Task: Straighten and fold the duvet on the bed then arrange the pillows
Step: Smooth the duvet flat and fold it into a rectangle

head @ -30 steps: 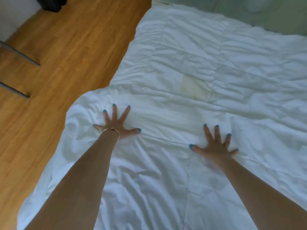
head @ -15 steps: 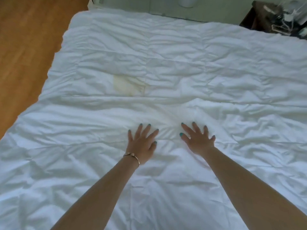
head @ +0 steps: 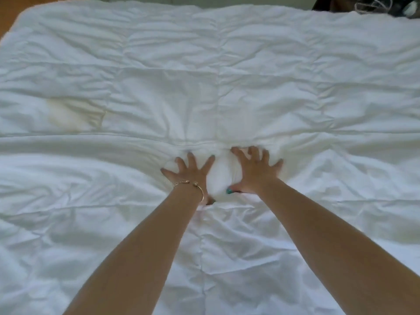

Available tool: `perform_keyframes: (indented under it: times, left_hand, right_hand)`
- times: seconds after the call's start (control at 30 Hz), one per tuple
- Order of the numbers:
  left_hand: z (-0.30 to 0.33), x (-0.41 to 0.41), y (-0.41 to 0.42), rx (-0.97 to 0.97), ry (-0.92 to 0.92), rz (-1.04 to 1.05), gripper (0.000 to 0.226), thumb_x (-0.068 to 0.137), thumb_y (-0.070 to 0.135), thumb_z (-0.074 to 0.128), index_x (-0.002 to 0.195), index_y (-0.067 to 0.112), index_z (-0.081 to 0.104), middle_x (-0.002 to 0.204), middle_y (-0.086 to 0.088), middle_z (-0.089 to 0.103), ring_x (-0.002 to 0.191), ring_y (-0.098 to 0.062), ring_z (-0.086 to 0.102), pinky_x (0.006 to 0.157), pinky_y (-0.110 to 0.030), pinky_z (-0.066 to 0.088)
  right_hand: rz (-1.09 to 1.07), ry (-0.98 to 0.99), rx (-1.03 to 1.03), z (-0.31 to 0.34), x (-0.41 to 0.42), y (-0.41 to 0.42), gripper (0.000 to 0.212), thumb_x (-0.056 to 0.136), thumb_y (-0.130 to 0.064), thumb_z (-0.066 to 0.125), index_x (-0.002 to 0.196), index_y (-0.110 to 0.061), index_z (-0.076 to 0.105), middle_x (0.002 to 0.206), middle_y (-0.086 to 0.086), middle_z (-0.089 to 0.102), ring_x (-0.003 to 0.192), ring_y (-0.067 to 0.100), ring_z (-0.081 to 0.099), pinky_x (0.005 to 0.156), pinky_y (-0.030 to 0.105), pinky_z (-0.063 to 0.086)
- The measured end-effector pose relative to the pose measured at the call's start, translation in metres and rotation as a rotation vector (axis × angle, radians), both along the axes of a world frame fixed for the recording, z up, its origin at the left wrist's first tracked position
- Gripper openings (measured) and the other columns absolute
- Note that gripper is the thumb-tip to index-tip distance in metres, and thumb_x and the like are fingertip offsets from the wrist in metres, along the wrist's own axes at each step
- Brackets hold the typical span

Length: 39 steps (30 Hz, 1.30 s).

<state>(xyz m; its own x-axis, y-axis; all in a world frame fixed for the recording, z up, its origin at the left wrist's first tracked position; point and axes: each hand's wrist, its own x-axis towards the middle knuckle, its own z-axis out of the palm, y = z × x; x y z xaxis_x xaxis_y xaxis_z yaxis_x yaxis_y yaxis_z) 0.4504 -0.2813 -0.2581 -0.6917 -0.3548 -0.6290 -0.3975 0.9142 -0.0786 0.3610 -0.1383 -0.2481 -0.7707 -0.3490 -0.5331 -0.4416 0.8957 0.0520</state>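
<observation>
The left hand (head: 189, 172) and right hand (head: 255, 171) press flat, fingers spread, gripping nothing, on the rumpled white quilted duvet (head: 227, 98) beneath them; outward, even sweeps would likely smooth it best.

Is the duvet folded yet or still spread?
Spread. The duvet lies open across the bed, wrinkled, with no folded layer in view. Both hands, left and right, press on it with splayed fingers.

Wooden floor (head: 9, 13) at top left, dark cluttered furniture (head: 375, 4) at top right, soft daylight
</observation>
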Motion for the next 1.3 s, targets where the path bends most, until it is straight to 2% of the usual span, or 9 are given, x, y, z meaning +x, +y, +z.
perform_keyframes:
  times: [0.17,0.57,0.7,0.83,0.9,0.97,1.1,1.23,1.3]
  left_hand:
    - [0.004,-0.024,-0.004,-0.088,-0.081,-0.006,0.145,0.043,0.08,0.074,0.128,0.054,-0.042,0.156,-0.006,-0.027,0.143,-0.043,-0.019,0.101,-0.076,0.015]
    - [-0.006,-0.046,-0.017,-0.085,0.039,0.042,0.148,0.035,0.077,0.078,0.123,0.063,-0.04,0.155,-0.002,-0.02,0.145,-0.032,-0.021,0.103,-0.073,0.022]
    - [0.001,-0.046,0.008,-0.169,0.001,0.13,0.147,0.052,0.059,0.086,0.132,0.054,-0.037,0.158,-0.006,-0.014,0.147,-0.033,-0.013,0.104,-0.072,0.018]
    - [-0.004,-0.022,0.088,0.063,0.527,0.254,0.082,0.089,0.013,0.058,0.152,0.036,0.011,0.158,-0.005,0.016,0.148,-0.025,0.006,0.109,-0.069,0.016]
    - [-0.009,0.016,0.145,0.144,0.669,0.25,0.057,0.094,0.038,0.043,0.149,0.035,0.028,0.158,-0.006,0.019,0.149,-0.026,0.004,0.108,-0.072,0.006]
    - [-0.019,0.057,0.186,0.057,0.572,0.168,0.066,0.089,0.067,0.031,0.15,0.044,0.02,0.162,-0.004,0.008,0.148,-0.032,-0.006,0.103,-0.074,-0.004]
    - [-0.041,0.073,0.195,-0.089,0.514,0.154,0.076,0.084,0.077,0.027,0.151,0.045,0.012,0.162,-0.008,0.004,0.148,-0.037,-0.002,0.103,-0.077,0.004]
    - [-0.052,0.062,0.191,-0.133,0.515,0.142,0.075,0.085,0.074,0.025,0.152,0.04,0.015,0.161,-0.012,0.009,0.147,-0.039,0.006,0.106,-0.073,0.008]
    - [-0.056,0.065,0.192,-0.137,0.518,0.138,0.076,0.085,0.073,0.026,0.152,0.039,0.016,0.161,-0.013,0.009,0.147,-0.04,0.006,0.106,-0.073,0.007]
  right_hand:
    - [0.099,-0.031,-0.056,-0.023,-0.031,0.01,0.137,0.046,-0.089,0.064,0.136,-0.054,-0.033,0.152,0.002,-0.039,0.143,0.037,-0.027,0.106,0.074,0.0]
    - [0.094,-0.095,-0.248,-0.054,-0.05,0.007,0.141,0.039,-0.09,0.064,0.138,-0.054,-0.03,0.15,0.004,-0.043,0.138,0.036,-0.037,0.1,0.076,-0.013]
    - [0.161,-0.023,-0.42,-0.045,-0.043,0.031,0.111,0.063,-0.085,0.055,0.15,-0.046,-0.004,0.16,-0.001,-0.021,0.146,0.027,-0.022,0.111,0.064,-0.013]
    - [0.283,0.236,-0.57,-0.045,-0.029,0.11,0.062,0.095,-0.06,0.035,0.151,-0.034,0.025,0.16,0.001,0.021,0.149,0.023,0.012,0.121,0.041,0.004]
    - [0.168,0.373,-0.498,-0.046,-0.028,0.158,0.059,0.096,-0.06,0.033,0.15,-0.037,0.03,0.158,0.001,0.027,0.148,0.024,0.017,0.119,0.043,0.007]
    - [0.004,0.399,-0.35,-0.045,-0.033,0.208,0.062,0.095,-0.063,0.027,0.152,-0.041,0.018,0.162,-0.001,0.015,0.149,0.024,0.008,0.119,0.048,0.003]
    - [-0.341,0.356,-0.258,-0.028,-0.02,0.251,0.066,0.093,-0.065,0.017,0.153,-0.041,0.004,0.163,-0.002,-0.003,0.149,0.025,-0.007,0.116,0.06,0.0]
    - [0.123,0.286,-0.356,-0.037,0.047,0.233,0.063,0.092,-0.06,0.03,0.151,-0.041,0.02,0.162,-0.001,0.015,0.149,0.029,0.011,0.114,0.06,0.007]
    - [0.163,0.259,-0.316,-0.056,0.052,0.235,0.063,0.09,-0.06,0.032,0.15,-0.042,0.021,0.161,-0.001,0.018,0.148,0.029,0.015,0.112,0.06,0.012]
